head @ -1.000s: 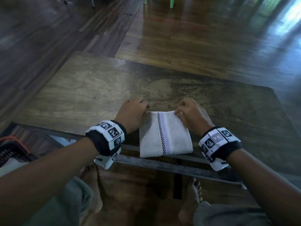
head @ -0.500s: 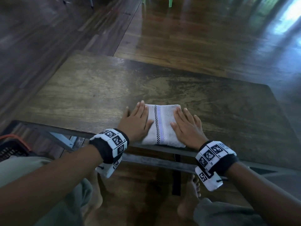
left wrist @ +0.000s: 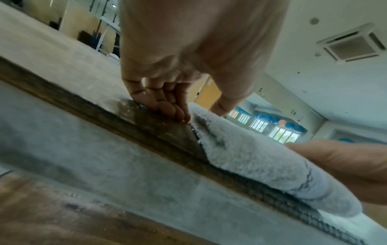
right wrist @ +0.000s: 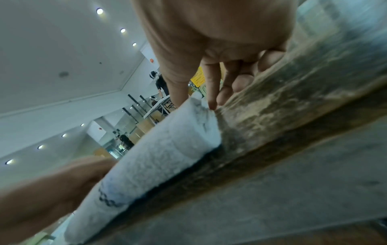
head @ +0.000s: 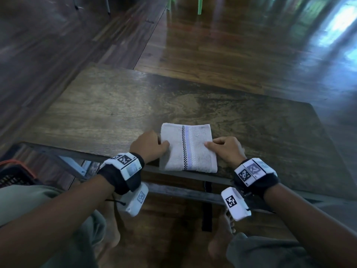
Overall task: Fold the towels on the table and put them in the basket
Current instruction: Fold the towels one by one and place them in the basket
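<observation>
Folded white towel (head: 188, 147) w/ checkered + lilac stripe lies flat on the wooden table (head: 108, 113), right at its near edge, directly betw. both hands. Left hand (head: 147, 148) pinches the towel's left edge: thumb on top, fingers (left wrist: 167, 106) curled down to the tabletop beside it. Right hand (head: 225, 149) pinches the right edge the same way, thumb on top, fingers (right wrist: 211, 87) curled at the side. Dark basket (head: 13, 176) w/ orange rim sits low, well left of the left hand, by the knee.
</observation>
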Available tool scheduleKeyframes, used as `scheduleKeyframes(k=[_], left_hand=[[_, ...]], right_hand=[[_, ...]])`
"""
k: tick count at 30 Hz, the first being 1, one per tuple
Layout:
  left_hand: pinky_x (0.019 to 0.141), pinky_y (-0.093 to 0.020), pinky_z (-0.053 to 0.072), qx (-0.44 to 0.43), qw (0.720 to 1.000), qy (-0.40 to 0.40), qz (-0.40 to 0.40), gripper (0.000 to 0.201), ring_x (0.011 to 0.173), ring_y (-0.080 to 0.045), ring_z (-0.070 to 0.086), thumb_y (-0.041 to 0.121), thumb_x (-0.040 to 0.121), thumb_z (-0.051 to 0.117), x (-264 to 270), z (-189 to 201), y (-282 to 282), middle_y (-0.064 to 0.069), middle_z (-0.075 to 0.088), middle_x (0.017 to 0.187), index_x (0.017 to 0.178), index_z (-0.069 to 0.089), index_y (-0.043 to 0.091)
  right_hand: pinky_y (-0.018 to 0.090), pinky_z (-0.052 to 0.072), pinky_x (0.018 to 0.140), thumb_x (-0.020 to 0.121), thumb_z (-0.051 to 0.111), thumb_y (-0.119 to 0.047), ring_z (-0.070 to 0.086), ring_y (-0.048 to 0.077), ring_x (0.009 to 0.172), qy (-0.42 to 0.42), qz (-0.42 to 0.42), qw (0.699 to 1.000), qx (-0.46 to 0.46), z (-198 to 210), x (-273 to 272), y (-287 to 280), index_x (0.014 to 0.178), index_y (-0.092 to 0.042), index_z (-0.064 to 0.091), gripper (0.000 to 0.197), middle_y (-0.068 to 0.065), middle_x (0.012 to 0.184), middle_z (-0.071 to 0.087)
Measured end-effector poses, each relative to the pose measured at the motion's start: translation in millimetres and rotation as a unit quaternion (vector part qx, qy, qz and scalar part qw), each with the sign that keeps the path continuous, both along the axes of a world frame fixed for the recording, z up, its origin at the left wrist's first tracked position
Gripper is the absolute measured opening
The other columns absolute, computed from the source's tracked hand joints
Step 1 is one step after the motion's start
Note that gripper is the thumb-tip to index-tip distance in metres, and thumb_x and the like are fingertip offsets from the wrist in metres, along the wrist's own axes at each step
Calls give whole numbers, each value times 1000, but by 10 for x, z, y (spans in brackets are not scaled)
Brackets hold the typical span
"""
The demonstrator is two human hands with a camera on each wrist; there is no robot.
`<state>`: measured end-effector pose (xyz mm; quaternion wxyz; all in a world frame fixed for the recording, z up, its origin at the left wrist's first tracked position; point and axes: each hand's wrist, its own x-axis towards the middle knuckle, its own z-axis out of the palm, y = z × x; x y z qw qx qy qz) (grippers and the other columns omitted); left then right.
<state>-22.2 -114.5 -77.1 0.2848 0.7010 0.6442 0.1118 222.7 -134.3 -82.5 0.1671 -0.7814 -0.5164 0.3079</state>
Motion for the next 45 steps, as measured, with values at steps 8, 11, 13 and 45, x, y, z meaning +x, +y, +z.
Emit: scheduleKeyframes(k=[8,11,13,45], left_hand=[[46,-24,28,-70,992,-103,10,40,46,-11,39,26,86,55,53,20,34,3,41,50,52,38,15],[43,-20,27,-91,977,-189,37,39,43,-8,35,22,88,55,76,86,7,4,38,50,54,35,17],[46,-21,30,-105,961,-246,69,35,48,-9,38,22,88,56,84,130,-57,4,41,56,60,37,18],[69,-28,43,114,855,-463,204,19,83,-12,55,22,88,59,-1377,1884,-1796,1,62,98,106,61,16]], right_hand=[[31,37,63,77,67,-28,51,21,68,118,-5,992,-51,146,-100,125,70,-6,60,24,11,73,58],[35,48,70,82,63,-21,60,22,77,178,-17,983,-31,248,-143,84,72,-8,59,17,12,81,62],[41,52,84,84,62,-14,65,27,90,246,-51,968,-16,336,-166,4,84,-1,65,14,16,94,67],[32,49,65,92,53,-23,60,21,80,338,142,922,123,2103,-1699,-1184,94,-11,60,14,6,91,63]])
